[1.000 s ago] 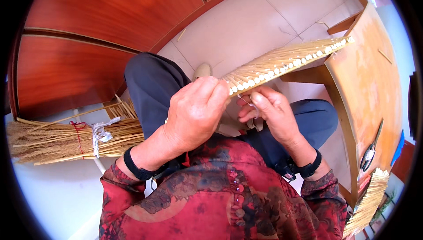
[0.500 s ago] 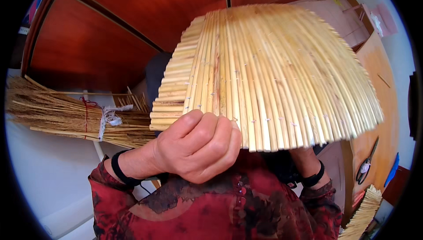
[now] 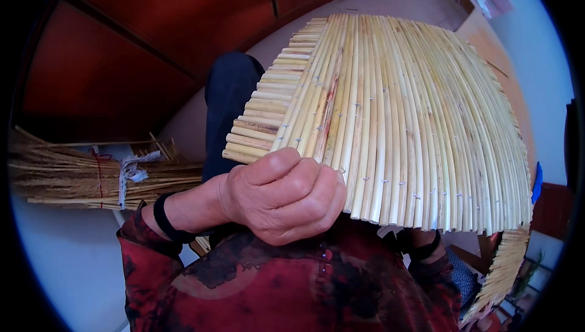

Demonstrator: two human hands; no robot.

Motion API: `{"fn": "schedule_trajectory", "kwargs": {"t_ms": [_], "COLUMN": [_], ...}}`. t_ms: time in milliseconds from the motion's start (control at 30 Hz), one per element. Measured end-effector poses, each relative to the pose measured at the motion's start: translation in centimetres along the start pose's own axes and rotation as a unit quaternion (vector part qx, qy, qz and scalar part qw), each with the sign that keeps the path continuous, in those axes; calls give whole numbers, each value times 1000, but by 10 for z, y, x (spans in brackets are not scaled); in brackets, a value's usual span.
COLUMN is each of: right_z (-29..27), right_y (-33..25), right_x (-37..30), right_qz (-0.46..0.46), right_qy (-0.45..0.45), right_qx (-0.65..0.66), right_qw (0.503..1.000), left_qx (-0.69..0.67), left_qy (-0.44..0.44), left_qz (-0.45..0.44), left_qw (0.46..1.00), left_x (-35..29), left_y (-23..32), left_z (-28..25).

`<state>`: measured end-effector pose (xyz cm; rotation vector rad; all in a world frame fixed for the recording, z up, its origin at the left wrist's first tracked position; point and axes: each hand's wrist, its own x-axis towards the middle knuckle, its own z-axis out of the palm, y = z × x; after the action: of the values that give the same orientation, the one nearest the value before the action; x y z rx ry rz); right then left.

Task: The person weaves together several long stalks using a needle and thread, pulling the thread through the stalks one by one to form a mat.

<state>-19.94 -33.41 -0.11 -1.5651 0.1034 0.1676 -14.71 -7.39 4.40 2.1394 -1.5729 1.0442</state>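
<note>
A stiff mat of sewn sorghum-like stalks (image 3: 390,124) is held up in front of my chest. Small light stitches run in rows across the long stalks. Along its left side, a crosswise layer of short stalk ends (image 3: 259,112) sticks out. My left hand (image 3: 286,195) is closed at the mat's near left corner, its knuckles up and fingertips hidden. My right hand is out of sight under the mat; only the wrist with a black band (image 3: 425,249) shows below the near edge.
A bundle of dry stalks (image 3: 67,176), tied with red cord and a white strip, lies at the left. Reddish-brown cabinet panels (image 3: 170,9) stand at the far side. Another piece of stalk work (image 3: 503,268) sits at the lower right, near a wooden tabletop (image 3: 484,36).
The mat has swung right and lower, now covering most of the tabletop and the scissors seen there before. My left hand keeps its place at the corner. My dark-clad knee shows more.
</note>
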Motion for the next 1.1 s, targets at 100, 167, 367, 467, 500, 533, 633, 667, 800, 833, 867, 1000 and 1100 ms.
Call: {"fn": "schedule_trajectory", "kwargs": {"t_ms": [100, 167, 367, 467, 500, 533, 633, 667, 800, 833, 867, 1000, 1100], "right_z": [-6, -6, 15, 22, 19, 15, 4, 3, 1, -2, -4, -14, -13], "right_y": [1, 9, 19, 12, 10, 5, 4, 2, 1, 1, 4, 2, -8], "right_x": [-5, -10, -1, 14, 15, 17, 15, 13, 14, 15, 15, 16, 15], "right_qz": [0, -2, -46, -158, -165, -147, -162, -144, -127, -124, -124, -141, -131], "right_qy": [40, 38, 32, 61, 67, 63, 67, 43, 35, 37, 39, 36, 26], "right_qx": [8, 5, -19, 100, 100, 122, 141, 115, 106, 77, 75, 43, 59], "right_qw": [999, 999, 998, 981, 979, 980, 974, 982, 986, 989, 989, 988, 989], "left_qx": [-15, -28, -39, -33, -39, -39, -36, -34, -36, -37, -39, -5, -2], "left_qy": [20, 12, 3, 4, 1, 5, -6, -7, -12, -11, -14, -4, -4], "left_qz": [-6, -30, -31, -37, -51, -41, -33, -32, -27, -27, -29, -14, -10], "left_qw": [1000, 999, 999, 999, 998, 998, 999, 999, 999, 999, 999, 1000, 1000], "left_x": [12, 24, 44, 61, 64, 66, 70, 71, 77, 78, 78, 77, 77], "left_y": [-1, -2, -4, -5, -5, -5, -5, -4, -2, -1, 0, 0, 0], "left_z": [9, 15, 31, 32, 33, 34, 41, 45, 53, 54, 55, 62, 63]}}
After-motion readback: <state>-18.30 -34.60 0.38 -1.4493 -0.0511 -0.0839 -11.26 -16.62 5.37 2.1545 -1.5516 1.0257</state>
